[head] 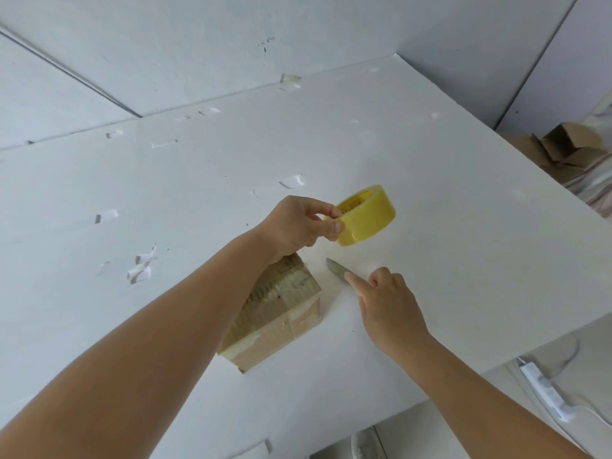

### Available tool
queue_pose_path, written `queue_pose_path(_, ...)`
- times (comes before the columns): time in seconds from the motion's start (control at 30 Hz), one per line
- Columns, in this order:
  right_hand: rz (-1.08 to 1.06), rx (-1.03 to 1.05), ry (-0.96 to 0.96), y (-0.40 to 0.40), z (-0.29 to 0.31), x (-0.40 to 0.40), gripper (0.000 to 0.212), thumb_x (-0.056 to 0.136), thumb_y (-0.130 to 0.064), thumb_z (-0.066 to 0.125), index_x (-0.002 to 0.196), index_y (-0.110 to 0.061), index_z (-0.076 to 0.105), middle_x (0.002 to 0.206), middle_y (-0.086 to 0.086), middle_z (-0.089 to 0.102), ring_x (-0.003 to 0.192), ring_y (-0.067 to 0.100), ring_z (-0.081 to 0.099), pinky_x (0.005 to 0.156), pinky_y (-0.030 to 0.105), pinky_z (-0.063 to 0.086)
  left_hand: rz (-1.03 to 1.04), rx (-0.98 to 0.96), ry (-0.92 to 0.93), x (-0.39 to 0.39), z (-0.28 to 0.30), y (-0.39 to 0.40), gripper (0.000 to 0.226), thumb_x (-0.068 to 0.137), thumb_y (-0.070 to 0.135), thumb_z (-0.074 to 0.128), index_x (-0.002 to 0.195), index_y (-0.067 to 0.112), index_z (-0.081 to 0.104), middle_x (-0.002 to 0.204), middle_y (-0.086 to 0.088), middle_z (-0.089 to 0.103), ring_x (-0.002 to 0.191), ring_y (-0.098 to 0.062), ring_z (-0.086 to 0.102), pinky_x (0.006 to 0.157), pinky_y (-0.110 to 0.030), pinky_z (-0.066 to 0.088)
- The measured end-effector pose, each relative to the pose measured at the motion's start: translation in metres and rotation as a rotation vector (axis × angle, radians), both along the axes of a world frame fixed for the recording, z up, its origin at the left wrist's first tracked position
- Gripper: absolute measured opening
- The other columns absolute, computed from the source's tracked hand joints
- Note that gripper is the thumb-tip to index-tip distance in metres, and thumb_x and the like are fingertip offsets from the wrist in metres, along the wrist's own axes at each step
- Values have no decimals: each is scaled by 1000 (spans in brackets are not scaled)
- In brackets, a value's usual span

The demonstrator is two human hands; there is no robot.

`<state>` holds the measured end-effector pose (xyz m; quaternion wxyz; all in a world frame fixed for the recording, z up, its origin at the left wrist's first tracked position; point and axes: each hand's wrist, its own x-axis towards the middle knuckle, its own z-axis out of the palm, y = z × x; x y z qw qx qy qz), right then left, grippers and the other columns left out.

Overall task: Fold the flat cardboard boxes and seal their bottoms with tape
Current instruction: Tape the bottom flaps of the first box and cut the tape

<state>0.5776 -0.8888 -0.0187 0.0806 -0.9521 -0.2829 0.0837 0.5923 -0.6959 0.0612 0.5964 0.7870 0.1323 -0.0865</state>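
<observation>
Near the middle of the white desk (pixel 430 180), my left hand (pixel 298 223) pinches the yellow tape roll (pixel 367 215) between thumb and fingers and holds it lifted above the surface. My right hand (pixel 390 306) is curled around the handle of a small knife (pixel 336 269), with the index finger stretched along it, and the blade points toward the far edge. Just beside the blade and under my left wrist stands the cardboard box (pixel 281 313), already folded, with tape strips across its upper face. I judge that the sealing step is in hand, at the cutting of the tape. I cannot tell if a strip runs from the roll to the box. The next move needs the tape kept tight while the blade crosses it. More boxes (pixel 569 144) lie beyond the right edge of the desk.
</observation>
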Motion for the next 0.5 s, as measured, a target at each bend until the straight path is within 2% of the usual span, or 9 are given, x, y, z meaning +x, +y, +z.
queue_pose_path(0.03,-25,65,18,1,-2,1,43,95,-33,43,137,-32,45,110,2,50,103,23,47,85,31,42,0,3,4,0,0,0,14,82,17,76,95,13,72,68,0,70,70,-22,40,57,-21,38)
queue_pose_path(0.07,-68,175,89,4,1,1,44,92,-46,39,130,-30,53,108,1,55,104,22,49,87,32,42,2,3,8,0,0,0,14,81,17,76,95,14,72,68,0,70,69,-22,40,57,-21,39)
queue_pose_path(0.13,-189,516,324,14,18,-5,55,85,-62,35,111,-24,64,100,-5,62,99,14,54,82,26,42,1,2,11,0,1,0,14,81,17,76,94,14,72,68,0,70,64,-20,40,57,-21,39)
queue_pose_path(0.17,-245,660,470,20,28,-8,52,86,-62,41,105,-21,65,96,-8,63,94,9,55,77,20,41,-3,3,15,-1,1,0,14,81,16,76,95,14,72,68,-1,70,61,-17,40,57,-21,40)
queue_pose_path(0.23,-346,820,673,33,43,-14,38,90,-53,52,96,-18,63,83,-12,61,80,2,54,66,16,38,-5,4,21,-1,2,0,17,81,13,76,97,13,72,70,-2,69,57,-15,40,58,-22,41)
queue_pose_path(0.33,-500,1007,803,51,45,-19,31,86,-45,62,91,-15,64,76,-8,61,70,3,54,57,14,38,3,-11,25,-2,3,1,20,78,8,76,97,13,71,71,-5,69,56,-14,42,59,-22,42)
queue_pose_path(0.43,-645,1182,858,63,44,-24,28,84,-39,67,91,-12,64,83,-3,67,81,10,60,63,18,43,23,-25,20,-2,2,1,21,77,5,76,96,13,71,70,-5,69,54,-13,42,57,-22,42)
queue_pose_path(0.5,-700,1251,854,69,41,-26,25,84,-36,69,88,-12,65,85,2,69,89,19,64,74,30,52,34,-24,18,-2,1,1,21,78,6,76,97,12,71,69,-4,69,53,-12,42,56,-21,42)
